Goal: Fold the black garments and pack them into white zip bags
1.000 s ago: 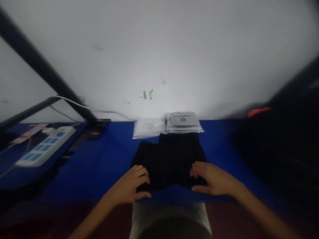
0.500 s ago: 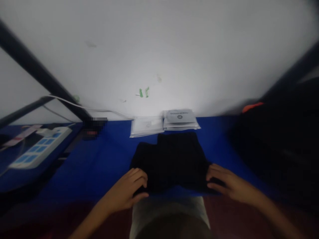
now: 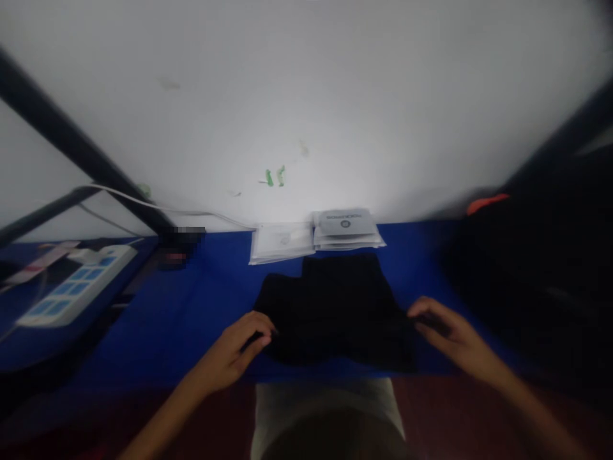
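Note:
A dark piece of clothing [image 3: 330, 306] lies spread on the blue table in front of me; its exact kind is too dark to make out. At its left edge, my left hand [image 3: 244, 345] pinches the fabric between thumb and fingers. My right hand [image 3: 443, 329] grips a corner on the opposite side, drawing it out to the right. Just beyond the garment's far edge rest a stack of printed white packets [image 3: 347, 229] and a flatter pile of white packets [image 3: 282, 243].
A white power strip [image 3: 79, 284] with blue sockets stands at the left. A pale cable [image 3: 191, 211] runs along the white wall [image 3: 306, 96]. Dark frame bars [image 3: 71, 137] slant at the left. A large dark mass [image 3: 527, 287] fills the right side, with something orange [image 3: 487, 203] at its top.
Both hands have moved slightly outward and up, away from each other. The garment's right corner is now pulled further to the right.

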Available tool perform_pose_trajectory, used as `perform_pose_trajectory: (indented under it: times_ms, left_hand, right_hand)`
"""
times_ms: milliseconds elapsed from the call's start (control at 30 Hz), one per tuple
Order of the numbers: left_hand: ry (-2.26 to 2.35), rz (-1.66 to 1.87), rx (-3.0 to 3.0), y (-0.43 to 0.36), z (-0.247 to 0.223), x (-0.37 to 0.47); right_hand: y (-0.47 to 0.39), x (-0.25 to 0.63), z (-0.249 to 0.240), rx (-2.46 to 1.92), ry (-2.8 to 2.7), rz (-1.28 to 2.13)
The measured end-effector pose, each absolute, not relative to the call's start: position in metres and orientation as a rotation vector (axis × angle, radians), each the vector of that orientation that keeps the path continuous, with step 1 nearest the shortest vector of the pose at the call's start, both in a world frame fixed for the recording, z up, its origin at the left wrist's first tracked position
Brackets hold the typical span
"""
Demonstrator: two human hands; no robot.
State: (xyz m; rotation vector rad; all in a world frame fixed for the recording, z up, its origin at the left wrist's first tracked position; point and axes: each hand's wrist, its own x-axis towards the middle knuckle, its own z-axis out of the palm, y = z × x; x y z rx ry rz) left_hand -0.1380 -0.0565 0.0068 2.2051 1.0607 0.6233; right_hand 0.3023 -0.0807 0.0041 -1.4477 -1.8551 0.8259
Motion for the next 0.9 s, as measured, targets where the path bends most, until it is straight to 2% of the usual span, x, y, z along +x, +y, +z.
perform_pose_trajectory:
  times_ms: [267, 333, 433, 500, 567, 767, 900]
  left_hand:
    - [1.682, 0.786, 2.139, -0.014, -0.004, -0.114]
    - [1.787, 0.692, 2.206, 0.001, -0.003, -0.108]
    - [1.884, 0.329, 2.315, 0.021, 0.002, -0.101]
    - [1.898, 0.11, 2.385, 0.032, 0.006, -0.097]
    - [1.902, 0.049, 2.459, 0.041, 0.009, -0.089]
    - [1.65, 0.341, 2.515, 0.071, 0.007, -0.049]
    - [1.574, 0.35, 2.428, 0.085, -0.002, -0.025]
  right_hand:
    - [-0.037, 0.285, -0.008, -1.545, -1.695, 0.544]
    - [-0.021, 0.282, -0.016, -1.537, -1.768, 0.454]
    - [-0.002, 0.282, -0.027, -1.513, -1.97, 0.282]
    - [0.005, 0.282, -0.032, -1.557, -2.109, 0.194]
    - [0.01, 0.28, -0.03, -1.621, -2.209, 0.122]
    - [0.04, 0.269, -0.019, -1.515, -2.28, -0.042]
    - [0.061, 0.266, -0.026, -1.542, -2.303, -0.044]
